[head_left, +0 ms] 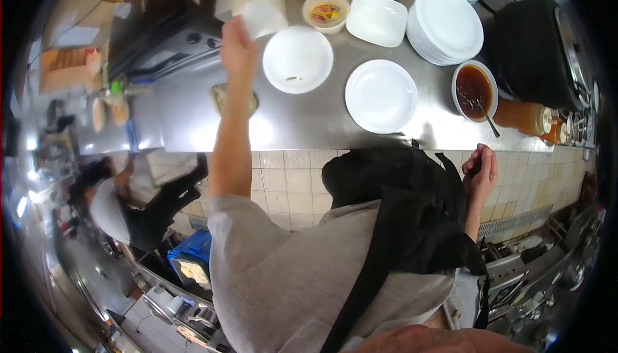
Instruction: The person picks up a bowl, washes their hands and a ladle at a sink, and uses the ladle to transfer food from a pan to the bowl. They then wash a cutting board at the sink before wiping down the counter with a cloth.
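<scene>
My left hand [238, 44] reaches over the steel counter, its fingers closed at the edge of a white paper sheet [262, 18] by a white block-like stack or box. Beneath that forearm lies a crumpled, greyish cloth [224, 99], partly hidden. A white plate [298, 60] with a few dark green bits on it sits just right of the hand; another white plate [381, 95] is bare. My right hand [481, 169] hangs beside my black apron, off the counter's front edge, with fingers curled in and nothing visible in them.
Behind the plates stand a tub of colourful bits [326, 13], a rectangular white dish [376, 19] and a plate stack [445, 25]. To the right are a bowl of brown sauce [475, 91] with a spoon and squeeze bottles [524, 117]. Another person [122, 208] works at left.
</scene>
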A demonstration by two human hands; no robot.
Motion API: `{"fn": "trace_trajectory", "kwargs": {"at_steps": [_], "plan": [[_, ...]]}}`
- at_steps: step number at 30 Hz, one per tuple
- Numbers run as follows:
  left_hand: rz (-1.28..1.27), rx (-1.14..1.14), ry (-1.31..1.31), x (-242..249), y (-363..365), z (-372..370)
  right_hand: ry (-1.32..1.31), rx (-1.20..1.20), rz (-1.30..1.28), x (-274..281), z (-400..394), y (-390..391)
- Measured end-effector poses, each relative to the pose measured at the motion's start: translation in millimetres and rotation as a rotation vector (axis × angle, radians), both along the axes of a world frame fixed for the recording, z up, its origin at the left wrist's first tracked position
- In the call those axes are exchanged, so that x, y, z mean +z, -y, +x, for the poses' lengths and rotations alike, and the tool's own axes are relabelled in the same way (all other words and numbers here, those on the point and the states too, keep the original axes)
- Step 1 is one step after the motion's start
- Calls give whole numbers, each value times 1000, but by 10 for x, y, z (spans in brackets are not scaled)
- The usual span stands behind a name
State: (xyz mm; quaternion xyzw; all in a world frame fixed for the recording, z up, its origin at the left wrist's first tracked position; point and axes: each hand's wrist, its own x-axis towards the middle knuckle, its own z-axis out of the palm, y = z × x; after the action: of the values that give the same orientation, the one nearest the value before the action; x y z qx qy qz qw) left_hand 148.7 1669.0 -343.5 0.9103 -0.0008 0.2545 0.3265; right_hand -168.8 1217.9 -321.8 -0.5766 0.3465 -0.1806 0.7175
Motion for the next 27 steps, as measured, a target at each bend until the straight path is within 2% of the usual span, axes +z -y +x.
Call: {"fn": "trace_trajectory", "kwargs": {"at_steps": [1, 2, 4, 5, 6, 8, 12, 14, 16, 17, 19, 20, 23, 27], "plan": [[21, -11, 160, 3, 47, -58, -3, 23, 2, -1, -24, 29], [14, -28, 149, -42, 95, -115, -15, 5, -4, 14, -36, 36], [-661, -34, -144, -40, 193, -242, -17, -31, 43, 76, 23, -9], [-703, -23, -200, -24, 252, -327, -7, -8, 33, 67, 14, 2], [-703, -26, -202, -100, 247, -354, -8, -12, 33, 71, 22, 8], [-464, -119, -130, -325, 213, -429, -5, 8, 20, 92, 23, 6], [-410, -229, -257, 149, 771, -889, -4, 2, 49, 52, 15, 40], [-333, -306, -436, 427, 1152, -1169, -10, -17, 70, 54, 20, 39], [-295, -460, -532, 408, 1428, -1398, -6, -23, 78, 49, 22, 50], [-292, -465, -534, 431, 1563, -1516, -4, -23, 87, 46, 19, 57], [-628, -643, -727, 474, 1768, -1672, 12, -25, 87, 23, 9, 71], [-631, -651, -732, 414, 1800, -1656, 25, -22, 84, 12, -4, 91], [-591, -463, -691, 8, 1868, -1496, 26, -43, 108, -19, -41, 136], [-559, -318, -637, -774, 1747, -1295, 24, -26, 118, -37, -83, 181]]}}
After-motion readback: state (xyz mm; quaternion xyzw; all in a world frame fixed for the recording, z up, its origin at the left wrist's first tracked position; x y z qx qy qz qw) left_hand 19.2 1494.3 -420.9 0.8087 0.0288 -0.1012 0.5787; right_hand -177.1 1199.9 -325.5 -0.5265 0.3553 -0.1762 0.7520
